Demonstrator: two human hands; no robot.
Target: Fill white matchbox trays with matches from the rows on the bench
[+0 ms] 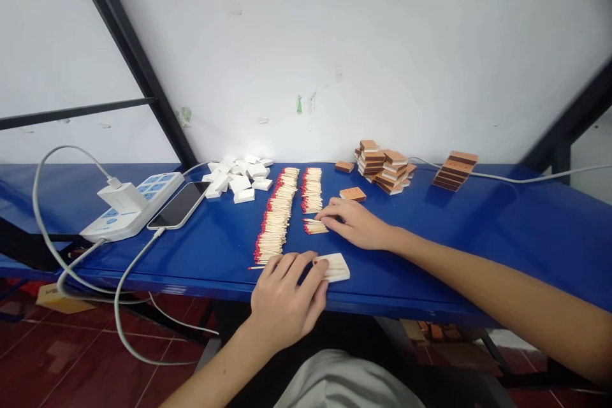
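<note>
My left hand (pixel 289 293) is at the table's front edge, its fingers curled over the left end of a small white matchbox tray (pixel 338 268). A few matches lie inside that tray, partly behind my fingers. My right hand (pixel 356 223) reaches in from the right, thumb and fingertips pinched at a small bunch of red-tipped matches (pixel 313 227). Behind this bunch runs a short row of matches (pixel 312 188). To its left a longer row of matches (pixel 275 223) stretches toward my left hand, heads facing left.
White empty trays (pixel 239 175) are heaped at the back left. Brown matchboxes (pixel 385 166) are stacked at the back right, near a flat striped brown sheet (pixel 455 170). A phone (pixel 179 205), a power strip (pixel 134 204) and cables occupy the left of the blue table (pixel 478 242).
</note>
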